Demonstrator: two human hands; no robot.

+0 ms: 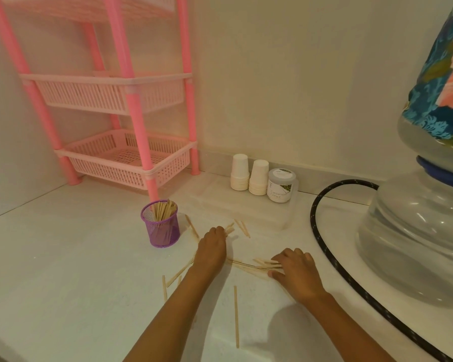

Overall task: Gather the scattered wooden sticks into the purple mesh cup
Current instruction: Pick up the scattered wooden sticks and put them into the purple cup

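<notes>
Lone stick [236,316]: nearest of all. It lies by itself on the counter [76,270] between the two forearms, and neither hand touches it.
Side sticks [173,276]: a few lie crossed just left of the left forearm.
Right hand [297,273]: the fingers are bent over a loose bundle [256,265] that lies flat on the counter. The thumb closes in from the near side, so the hand pinches the bundle.
Left hand [211,246]: palm down with the fingers curled under. Stick ends poke out past the fingertips, so it seems to grip a few; how many is hidden.
Far sticks [242,227]: a few lie just beyond the left hand, beside a clear tray [259,212].
Cup [163,229]: upright, just left of and beyond the left hand, with a standing bunch already inside.
Hose [315,231]: curves along the right, near the right hand, with a big water jug [416,244] behind it.
Back wall: paper cups [249,176], a jar [281,185] and a pink rack [120,152].
Risk, spill: the bundle is fanned out, not squared, so lifting it in a loose pinch could drop some sticks.
Risk, tip: the cup looks light and is already fairly full. A handful pushed in at an angle could jam on the standing bunch or knock the cup over.
Risk, misses: the lone stick and the side sticks lie near the arms and could be swept aside or overlooked.
</notes>
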